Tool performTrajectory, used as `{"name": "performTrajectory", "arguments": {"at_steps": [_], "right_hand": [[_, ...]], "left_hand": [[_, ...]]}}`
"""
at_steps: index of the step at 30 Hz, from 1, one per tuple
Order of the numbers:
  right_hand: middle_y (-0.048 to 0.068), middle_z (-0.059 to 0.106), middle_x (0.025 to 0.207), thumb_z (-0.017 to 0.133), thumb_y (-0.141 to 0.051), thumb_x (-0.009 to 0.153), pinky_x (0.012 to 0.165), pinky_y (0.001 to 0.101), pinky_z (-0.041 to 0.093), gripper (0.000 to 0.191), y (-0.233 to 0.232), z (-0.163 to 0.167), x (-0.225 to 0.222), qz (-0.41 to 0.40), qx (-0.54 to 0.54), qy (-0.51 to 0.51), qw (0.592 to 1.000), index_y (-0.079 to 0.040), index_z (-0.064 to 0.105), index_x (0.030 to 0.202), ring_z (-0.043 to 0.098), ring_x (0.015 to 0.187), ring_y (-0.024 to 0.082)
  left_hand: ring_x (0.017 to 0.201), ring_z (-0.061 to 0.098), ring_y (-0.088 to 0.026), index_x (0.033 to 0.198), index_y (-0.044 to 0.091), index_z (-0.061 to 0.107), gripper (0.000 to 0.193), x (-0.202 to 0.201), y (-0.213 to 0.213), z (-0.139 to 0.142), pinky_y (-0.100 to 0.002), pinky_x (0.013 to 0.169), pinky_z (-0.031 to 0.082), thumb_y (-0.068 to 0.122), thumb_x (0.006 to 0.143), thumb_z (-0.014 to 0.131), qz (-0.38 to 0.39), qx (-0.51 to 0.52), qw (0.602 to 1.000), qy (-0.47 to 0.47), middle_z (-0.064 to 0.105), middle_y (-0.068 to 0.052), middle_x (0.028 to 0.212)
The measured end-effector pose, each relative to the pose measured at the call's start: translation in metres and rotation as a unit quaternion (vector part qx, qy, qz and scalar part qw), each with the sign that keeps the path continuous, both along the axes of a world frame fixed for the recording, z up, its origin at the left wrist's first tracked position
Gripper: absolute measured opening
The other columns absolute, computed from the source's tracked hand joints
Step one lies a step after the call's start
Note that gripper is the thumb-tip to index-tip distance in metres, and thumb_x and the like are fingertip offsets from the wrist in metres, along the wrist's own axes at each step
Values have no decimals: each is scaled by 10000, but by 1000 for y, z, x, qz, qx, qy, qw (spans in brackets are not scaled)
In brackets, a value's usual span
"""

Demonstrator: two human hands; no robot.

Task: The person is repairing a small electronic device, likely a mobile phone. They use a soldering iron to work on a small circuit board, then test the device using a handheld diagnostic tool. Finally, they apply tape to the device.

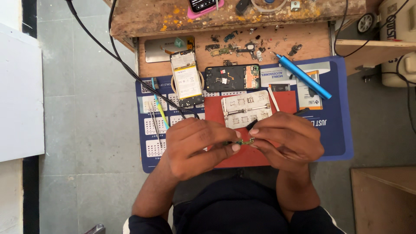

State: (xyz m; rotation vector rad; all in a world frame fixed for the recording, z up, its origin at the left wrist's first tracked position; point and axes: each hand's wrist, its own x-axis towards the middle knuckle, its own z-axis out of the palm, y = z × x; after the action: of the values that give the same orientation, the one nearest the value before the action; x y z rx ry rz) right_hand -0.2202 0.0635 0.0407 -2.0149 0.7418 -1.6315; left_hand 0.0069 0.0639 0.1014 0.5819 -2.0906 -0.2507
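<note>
My left hand [197,147] and my right hand [284,141] meet over the near edge of a red mat [242,156]. Between their fingertips they pinch a small green circuit board [245,141]. A black tool [299,113] also sticks out of my right hand, its tip near the board. Just beyond my hands a metal board holder [247,110] lies on the red mat. Farther back lie an opened phone with a yellow-white battery [187,82] and a black phone frame [232,78].
A blue work mat [333,125] covers the pull-out shelf. A blue screwdriver [302,76] lies at the right, tweezers [154,121] and a green-yellow pry tool [159,106] at the left. Small loose parts [236,47] are scattered on the wood behind. Black cables [130,71] cross at the left.
</note>
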Motion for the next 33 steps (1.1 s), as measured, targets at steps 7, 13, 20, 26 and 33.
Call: {"name": "performTrajectory", "arguments": {"at_steps": [7,13,20,26,33], "right_hand": [[143,722,887,857,-110,823,575,258,539,234,1,-1,0,-10,-4,4,1000,20,712,953,726,717,186],[144,721,883,851,-114,830,567,255,548,229,-1,-2,0,4,-13,1,1000,18,709,953,724,709,178],[142,719,878,850,-112,827,559,258,538,233,-2,-2,0,12,-15,-2,1000,17,708,960,715,693,171],[142,716,868,847,-105,834,556,260,540,229,-2,-1,1,18,-20,-7,1000,21,707,964,710,684,171],[141,717,859,846,-105,831,555,261,542,227,-2,0,1,17,-16,-1,1000,22,707,957,711,682,175]], "left_hand": [[837,734,-172,835,64,739,137,-1,1,-1,-284,602,515,69,863,873,7,0,1000,3,738,-63,996],[858,739,-190,849,54,704,188,-2,2,-2,-305,631,553,58,865,891,8,7,1000,10,721,-58,972],[851,734,-196,842,49,708,188,-1,2,-1,-301,611,537,50,855,896,5,-11,1000,10,721,-66,970],[855,734,-190,854,54,728,168,0,3,0,-293,603,519,50,855,896,8,-19,1000,6,723,-65,976],[853,727,-189,889,75,763,106,1,1,-1,-294,611,528,75,852,863,6,-17,1000,5,722,-62,975]]}}
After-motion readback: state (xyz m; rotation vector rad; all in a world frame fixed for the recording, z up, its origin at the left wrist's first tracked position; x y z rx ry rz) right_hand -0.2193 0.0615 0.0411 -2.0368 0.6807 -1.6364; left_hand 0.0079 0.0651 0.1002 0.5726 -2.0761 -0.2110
